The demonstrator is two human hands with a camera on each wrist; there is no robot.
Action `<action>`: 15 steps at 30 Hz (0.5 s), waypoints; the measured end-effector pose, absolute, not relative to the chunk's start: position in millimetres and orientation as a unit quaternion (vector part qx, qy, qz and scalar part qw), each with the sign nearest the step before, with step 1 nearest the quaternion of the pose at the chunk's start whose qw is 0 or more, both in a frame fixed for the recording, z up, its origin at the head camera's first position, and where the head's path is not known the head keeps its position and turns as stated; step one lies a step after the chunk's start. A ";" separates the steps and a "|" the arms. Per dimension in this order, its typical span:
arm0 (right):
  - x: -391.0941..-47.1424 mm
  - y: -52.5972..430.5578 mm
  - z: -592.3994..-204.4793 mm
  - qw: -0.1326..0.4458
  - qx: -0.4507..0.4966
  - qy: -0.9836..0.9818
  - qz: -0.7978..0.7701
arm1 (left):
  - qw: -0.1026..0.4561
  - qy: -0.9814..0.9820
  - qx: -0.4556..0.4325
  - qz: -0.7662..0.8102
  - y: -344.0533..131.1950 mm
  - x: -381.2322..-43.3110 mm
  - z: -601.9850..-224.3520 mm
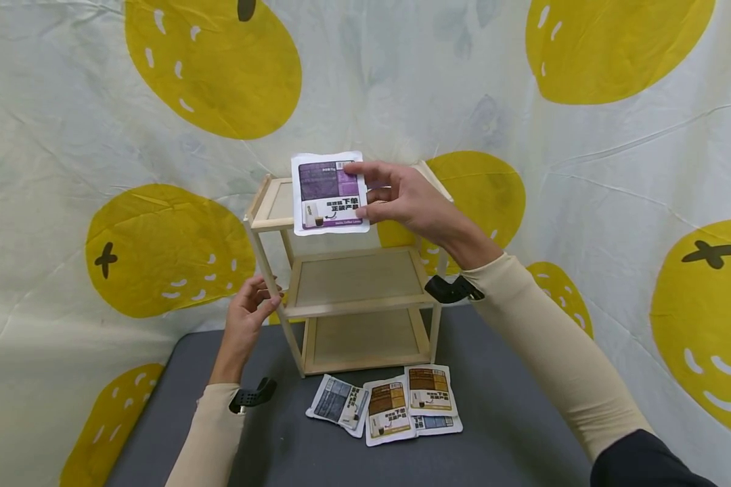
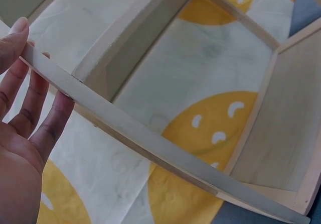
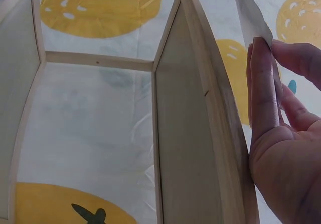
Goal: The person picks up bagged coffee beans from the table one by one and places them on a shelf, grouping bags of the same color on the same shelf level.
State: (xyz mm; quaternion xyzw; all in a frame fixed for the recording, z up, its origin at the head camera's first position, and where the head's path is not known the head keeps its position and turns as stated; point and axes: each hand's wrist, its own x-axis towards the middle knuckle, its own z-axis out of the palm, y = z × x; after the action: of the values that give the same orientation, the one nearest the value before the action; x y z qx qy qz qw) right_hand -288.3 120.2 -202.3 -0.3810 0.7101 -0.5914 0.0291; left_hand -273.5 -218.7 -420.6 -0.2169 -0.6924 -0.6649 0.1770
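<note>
A wooden three-tier shelf (image 1: 353,308) stands on the dark table. My left hand (image 1: 248,316) pinches its left front post between thumb and fingers; the left wrist view shows the thumb on one side of the post (image 2: 150,134) and the fingers on the other. Up by the top tier, my right hand (image 1: 408,199) holds a flat purple-and-white packet (image 1: 319,177) by its right edge, printed side towards me. From the right wrist, only the edge of that packet (image 3: 253,15) shows beside the shelf frame. The packet covers much of the top tier in the head view.
On the table (image 1: 317,460) before the shelf lie several packets: a grey-blue one (image 1: 335,402) at left, two brown ones (image 1: 390,409) beside it, and another blue-printed one (image 1: 441,425) partly underneath. A curtain with yellow fruit prints (image 1: 213,61) hangs behind.
</note>
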 end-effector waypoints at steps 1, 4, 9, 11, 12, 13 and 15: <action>-289.6 119.8 -201.4 0.029 -0.380 0.712 -0.589 | 0.178 -0.693 -0.216 -0.665 -218.6 -273.5 -420.5; -292.5 118.6 -197.8 0.034 -0.379 0.712 -0.590 | 0.180 -0.694 -0.211 -0.665 -217.8 -273.5 -419.4; -297.9 115.9 -192.5 0.043 -0.377 0.708 -0.595 | 0.177 -0.698 -0.209 -0.662 -217.3 -272.7 -417.5; -300.5 114.9 -191.3 0.042 -0.378 0.712 -0.591 | 0.175 -0.699 -0.214 -0.660 -217.9 -272.4 -417.8; -301.4 114.4 -190.6 0.041 -0.379 0.714 -0.588 | 0.174 -0.699 -0.216 -0.659 -218.0 -272.3 -418.1; -302.2 113.9 -189.9 0.041 -0.379 0.716 -0.584 | 0.174 -0.700 -0.216 -0.659 -218.1 -272.5 -418.5; -304.3 113.0 -188.3 0.040 -0.379 0.721 -0.578 | 0.173 -0.699 -0.211 -0.661 -217.7 -273.0 -419.5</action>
State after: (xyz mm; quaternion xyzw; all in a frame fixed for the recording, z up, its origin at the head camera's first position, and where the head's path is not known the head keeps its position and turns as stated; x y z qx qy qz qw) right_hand -304.3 113.0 -188.3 -0.3792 0.7214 -0.5782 0.0402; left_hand -273.0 -217.7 -419.5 -0.2114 -0.6986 -0.6612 0.1733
